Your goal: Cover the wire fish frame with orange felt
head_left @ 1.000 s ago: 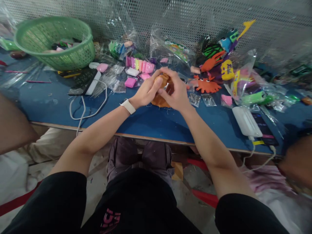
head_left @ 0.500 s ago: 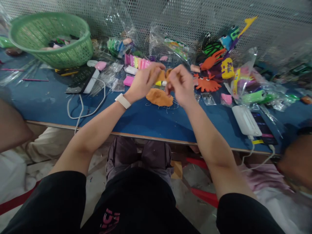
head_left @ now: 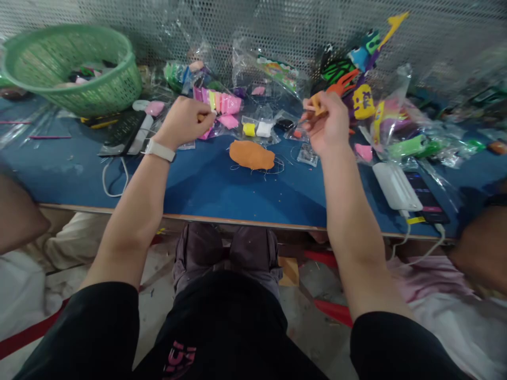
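Note:
A flattened orange clay piece (head_left: 252, 155) lies on the blue table, with thin wire or thread loops around its edge. To its left and above the table, my left hand (head_left: 186, 120) is closed on a small bit of orange clay at the fingertips. My right hand (head_left: 327, 120) is raised on the other side, its fingers wrapped round another orange clay piece (head_left: 318, 104). Between the hands sit yellow clay (head_left: 249, 129) and white clay (head_left: 264, 129) in clear packets. Pink clay (head_left: 228, 121) is next to my left hand.
A green basket (head_left: 95, 87) stands at the back left beside a dark phone (head_left: 122, 132). Clay figures, including a yellow one (head_left: 363, 102), and plastic bags crowd the right. A white power bank (head_left: 397, 186) lies front right. People sit on both sides.
My hands were close together above the orange clay piece and have moved widely apart, left and right. Orange clay now shows in each hand, and the packets between them are uncovered.

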Tool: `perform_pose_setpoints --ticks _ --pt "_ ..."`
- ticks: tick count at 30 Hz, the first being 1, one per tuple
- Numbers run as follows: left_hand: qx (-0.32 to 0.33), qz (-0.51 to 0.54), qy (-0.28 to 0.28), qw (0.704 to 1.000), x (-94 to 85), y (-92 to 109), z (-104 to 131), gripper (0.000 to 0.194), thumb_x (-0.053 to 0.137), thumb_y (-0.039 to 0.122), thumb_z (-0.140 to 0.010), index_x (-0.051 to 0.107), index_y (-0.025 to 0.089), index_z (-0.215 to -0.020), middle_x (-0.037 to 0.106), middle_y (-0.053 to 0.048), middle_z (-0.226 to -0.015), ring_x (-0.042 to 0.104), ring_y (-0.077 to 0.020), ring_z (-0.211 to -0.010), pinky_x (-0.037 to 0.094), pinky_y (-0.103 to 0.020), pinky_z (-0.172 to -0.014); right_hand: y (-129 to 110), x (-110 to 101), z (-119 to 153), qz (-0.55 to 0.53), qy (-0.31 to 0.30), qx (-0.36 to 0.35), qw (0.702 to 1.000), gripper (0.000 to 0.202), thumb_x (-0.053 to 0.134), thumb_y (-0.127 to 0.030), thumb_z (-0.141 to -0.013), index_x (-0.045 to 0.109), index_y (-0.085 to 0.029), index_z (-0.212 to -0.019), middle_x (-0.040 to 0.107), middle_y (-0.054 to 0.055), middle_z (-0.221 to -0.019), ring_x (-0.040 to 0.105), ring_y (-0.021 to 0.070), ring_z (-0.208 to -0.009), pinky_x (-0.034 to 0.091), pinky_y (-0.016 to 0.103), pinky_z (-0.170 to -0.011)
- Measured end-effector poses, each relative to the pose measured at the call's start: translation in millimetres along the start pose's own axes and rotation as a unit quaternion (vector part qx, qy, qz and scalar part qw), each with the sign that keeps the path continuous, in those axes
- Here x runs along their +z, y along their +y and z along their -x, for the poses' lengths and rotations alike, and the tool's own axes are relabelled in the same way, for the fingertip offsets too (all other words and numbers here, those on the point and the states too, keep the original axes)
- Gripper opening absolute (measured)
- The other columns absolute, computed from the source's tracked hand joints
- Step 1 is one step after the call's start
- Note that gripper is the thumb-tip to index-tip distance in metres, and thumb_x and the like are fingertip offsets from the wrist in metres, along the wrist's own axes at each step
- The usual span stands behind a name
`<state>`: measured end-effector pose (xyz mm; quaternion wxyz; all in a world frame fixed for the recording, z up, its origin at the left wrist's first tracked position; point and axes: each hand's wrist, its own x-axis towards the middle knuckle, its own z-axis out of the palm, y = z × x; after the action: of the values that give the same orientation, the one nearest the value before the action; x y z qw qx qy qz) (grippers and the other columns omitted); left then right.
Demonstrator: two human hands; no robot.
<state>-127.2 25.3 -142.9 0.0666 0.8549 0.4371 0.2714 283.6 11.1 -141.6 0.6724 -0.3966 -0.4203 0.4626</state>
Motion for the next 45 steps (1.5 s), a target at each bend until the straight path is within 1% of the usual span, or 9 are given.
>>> perform_pose_setpoints --ticks 4,12,16,22,26,29,34,39,45 --pt "-0.026 -0.062 -0.060 0.996 4.2 2.5 2.5 0.062 0.061 0.082 -0.105 0.076 0.030 -0.135 0.066 0.003 -0.071 0.052 -0.0235 -0.084 0.052 -0.047 -0.104 20.7 -0.2 -1.3 0.057 -0.064 0.000 0.996 0.065 0.108 -0.056 -0.070 0.049 -0.032 -0.082 0.079 -0.004 -0.090 0.071 0.0193 -0.074 0.048 0.034 -0.049" --pt "-0.031 -0.161 -0.172 0.971 -12.3 10.1 0.8 0.015 0.071 0.041 -0.088 0.077 0.028 -0.093 0.074 -0.004 -0.082 0.060 -0.0244 -0.080 0.051 -0.043 -0.083 11.4 26.9 26.6 0.044 -0.127 0.034 0.990 0.046 0.096 -0.056 -0.073 0.065 -0.038 -0.103 0.068 -0.005 -0.078 0.068 0.0212 -0.059 0.045 0.036 -0.040" --pt "-0.019 -0.141 -0.129 0.981 -1.9 -2.1 1.8 0.030 0.070 0.057 -0.094 0.077 0.028 -0.091 0.065 0.000 -0.072 0.056 -0.0223 -0.084 0.050 -0.045 -0.093 8.5 35.1 37.9 0.034 -0.157 0.040 0.986 0.043 0.098 -0.058 -0.074 0.067 -0.033 -0.093 0.068 -0.004 -0.079 0.063 0.0161 -0.056 0.040 0.030 -0.040" --pt "0.041 -0.093 -0.027 0.994 24.6 -25.8 0.3 0.048 0.062 0.077 -0.100 0.079 0.034 -0.089 0.059 -0.002 -0.063 0.058 -0.0287 -0.096 0.047 -0.051 -0.105 14.0 41.1 41.0 0.045 -0.154 0.063 0.985 0.085 0.087 -0.097 -0.079 0.040 -0.027 -0.070 0.057 -0.002 -0.066 0.046 0.0123 -0.047 0.022 0.030 -0.038" --pt "0.050 -0.100 0.038 0.993 30.9 10.6 -3.2 0.040 0.053 0.058 -0.109 0.084 0.033 -0.109 0.079 -0.006 -0.089 0.061 -0.0283 -0.095 0.053 -0.054 -0.101 14.9 49.9 48.0 0.043 -0.149 0.030 0.987 0.095 0.077 -0.107 -0.083 0.028 -0.027 -0.067 0.033 -0.006 -0.053 0.022 0.0090 -0.041 0.009 0.032 -0.040" --pt "0.093 -0.068 0.060 0.992 36.3 58.1 -2.9 0.042 0.053 0.045 -0.113 0.080 0.028 -0.139 0.085 -0.013 -0.118 0.073 -0.0373 -0.121 0.054 -0.061 -0.116 13.9 56.2 58.0 0.048 -0.154 0.017 0.987 0.083 0.084 -0.103 -0.082 0.046 -0.030 -0.080 0.032 -0.010 -0.054 0.018 0.0088 -0.043 0.012 0.031 -0.042" --pt "0.150 -0.038 0.054 0.986 52.7 118.4 4.7 0.052 0.052 0.040 -0.115 0.063 0.027 -0.164 0.073 -0.018 -0.156 0.067 -0.0453 -0.150 0.051 -0.073 -0.126 20.5 63.5 74.4 0.068 -0.189 0.016 0.979 0.076 0.102 -0.084 -0.079 0.063 -0.039 -0.127 0.068 -0.008 -0.081 0.058 0.0143 -0.058 0.047 0.031 -0.050" --pt "0.162 -0.016 0.039 0.986 62.3 134.5 10.5 0.059 0.053 0.050 -0.115 0.058 0.032 -0.172 0.063 -0.017 -0.172 0.054 -0.0509 -0.166 0.035 -0.085 -0.137 30.6 72.9 82.8 0.087 -0.211 -0.033 0.973 0.069 0.093 -0.083 -0.085 0.067 -0.037 -0.129 0.080 0.002 -0.118 0.081 0.0266 -0.095 0.074 0.042 -0.074" --pt "0.130 -0.050 0.032 0.990 58.6 139.8 8.6 0.067 0.052 0.072 -0.112 0.064 0.038 -0.168 0.069 -0.013 -0.173 0.054 -0.0536 -0.164 0.030 -0.091 -0.141 21.4 85.2 100.3 0.113 -0.200 -0.076 0.970 0.041 0.085 -0.057 -0.095 0.069 -0.041 -0.129 0.080 0.001 -0.137 0.080 0.0304 -0.137 0.074 0.051 -0.117"
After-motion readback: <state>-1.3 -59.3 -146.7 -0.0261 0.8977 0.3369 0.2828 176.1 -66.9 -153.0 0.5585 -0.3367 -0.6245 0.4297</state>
